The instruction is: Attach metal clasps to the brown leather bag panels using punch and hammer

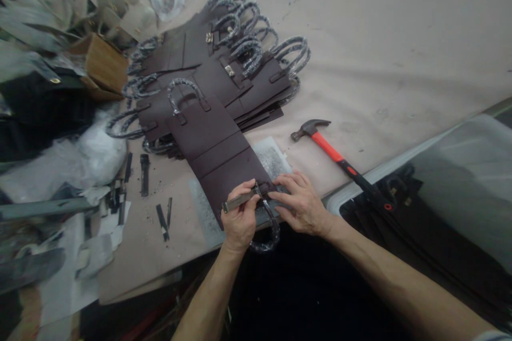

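While the left hand (239,218) pinches a slim metal tool (239,200) against the near edge of a dark brown leather panel (224,154), the right hand (302,203) lies flat, fingers spread, pressing the same edge beside a wrapped handle loop (269,234) that hangs over the table's rim. The panel rests on a grey pad (276,160) and looks light, limp and easily scuffed, best held by its edges. Beyond lie a red-handled hammer (340,160) and a stack of finished panels (236,72).
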Action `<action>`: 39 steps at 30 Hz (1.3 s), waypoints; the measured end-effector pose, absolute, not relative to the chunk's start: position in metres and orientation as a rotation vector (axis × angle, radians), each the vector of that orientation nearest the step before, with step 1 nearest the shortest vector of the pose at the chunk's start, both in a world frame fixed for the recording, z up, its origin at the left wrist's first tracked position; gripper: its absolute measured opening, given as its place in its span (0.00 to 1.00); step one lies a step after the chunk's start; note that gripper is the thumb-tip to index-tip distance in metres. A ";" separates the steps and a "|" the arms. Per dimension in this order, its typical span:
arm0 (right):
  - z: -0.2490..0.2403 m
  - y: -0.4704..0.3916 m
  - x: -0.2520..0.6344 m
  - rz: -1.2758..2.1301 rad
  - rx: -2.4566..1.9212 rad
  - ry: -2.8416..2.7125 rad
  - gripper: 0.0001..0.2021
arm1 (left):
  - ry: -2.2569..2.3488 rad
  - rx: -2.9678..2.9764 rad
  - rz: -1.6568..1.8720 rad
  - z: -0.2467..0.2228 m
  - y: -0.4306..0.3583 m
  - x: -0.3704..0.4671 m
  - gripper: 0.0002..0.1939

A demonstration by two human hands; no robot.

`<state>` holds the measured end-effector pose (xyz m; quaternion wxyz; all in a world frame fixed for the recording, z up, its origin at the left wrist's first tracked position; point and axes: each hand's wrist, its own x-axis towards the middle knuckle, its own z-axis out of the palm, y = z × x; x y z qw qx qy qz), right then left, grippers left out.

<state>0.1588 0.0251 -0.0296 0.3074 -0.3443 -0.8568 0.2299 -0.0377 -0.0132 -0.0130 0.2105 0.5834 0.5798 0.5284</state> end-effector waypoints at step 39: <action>-0.031 0.026 0.160 0.590 -0.919 -2.282 0.14 | 1.868 1.847 1.456 -0.013 -0.015 -0.022 0.04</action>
